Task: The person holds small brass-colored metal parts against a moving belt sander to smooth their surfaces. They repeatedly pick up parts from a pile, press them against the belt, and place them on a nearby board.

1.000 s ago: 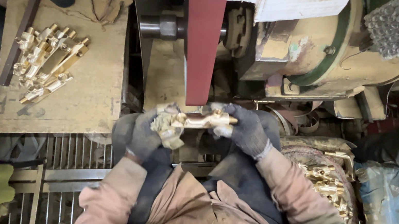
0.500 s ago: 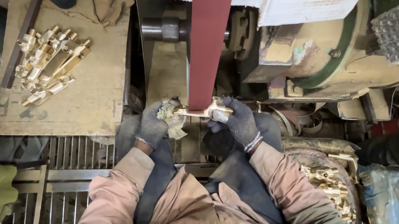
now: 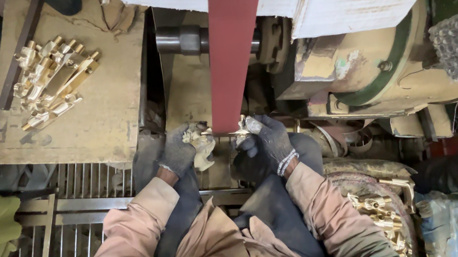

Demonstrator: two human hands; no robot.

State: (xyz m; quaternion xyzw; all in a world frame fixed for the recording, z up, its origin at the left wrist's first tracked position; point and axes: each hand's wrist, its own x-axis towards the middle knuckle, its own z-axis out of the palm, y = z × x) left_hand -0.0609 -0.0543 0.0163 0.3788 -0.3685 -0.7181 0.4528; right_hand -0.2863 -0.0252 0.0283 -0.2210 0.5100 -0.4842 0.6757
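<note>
Both my gloved hands grip a brass fitting [image 3: 238, 132] by its ends and press it up under the red abrasive belt [image 3: 232, 44], which hides its middle. My left hand [image 3: 179, 151] also clutches a pale rag at the fitting's left end. My right hand [image 3: 266, 138], in a dark glove with a white cuff, holds the right end.
A worn wooden board [image 3: 101, 110] at the upper left carries a pile of brass fittings [image 3: 49, 79]. More brass parts fill a bin [image 3: 380, 208] at the lower right. A metal grate [image 3: 76, 227] lies at the lower left. The machine's beige housing [image 3: 364, 73] and roller [image 3: 183, 38] stand behind the belt.
My hands have raised the brass fitting from in front of the belt until it sits against the belt's lower end.
</note>
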